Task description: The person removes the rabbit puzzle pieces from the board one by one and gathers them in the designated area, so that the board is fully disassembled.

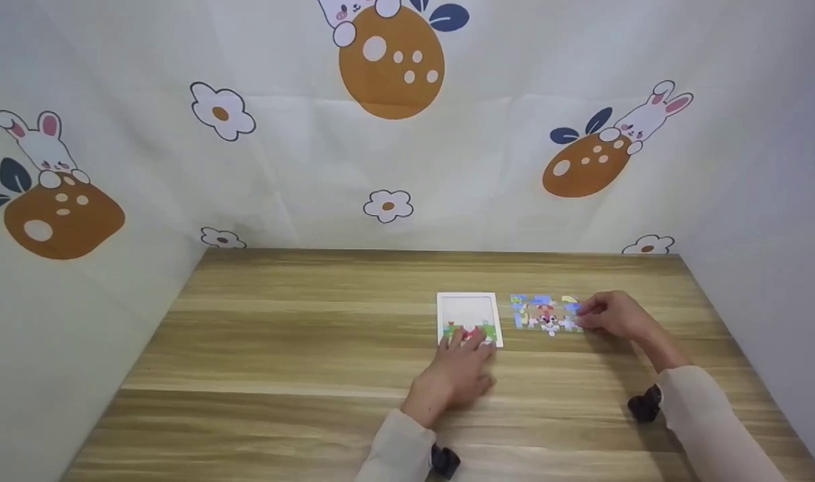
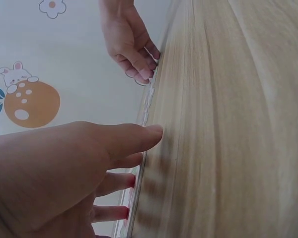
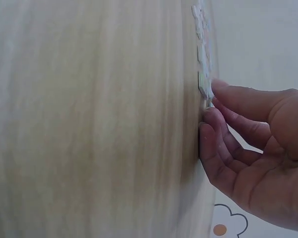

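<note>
In the head view, a white puzzle tray (image 1: 471,295) lies flat on the table, its lower part filled with green and red puzzle pieces (image 1: 491,331). My left hand (image 1: 458,371) rests its extended fingertips on those pieces; the left wrist view has the thumb apart from them. Right of the tray is a group of puzzle pieces (image 1: 545,314), blue at the top with a cartoon animal face. At that group's right edge, my right hand (image 1: 615,314) pinches a puzzle piece (image 3: 209,103) between thumb and curled fingers. The fingers mostly hide that piece.
The wood-grain table (image 1: 280,355) reaches to a light cloth backdrop (image 1: 300,167) printed with rabbits, oranges and flowers, which encloses the back and both sides. A black wrist device (image 1: 444,460) shows at the left sleeve, another black device (image 1: 645,405) at the right sleeve.
</note>
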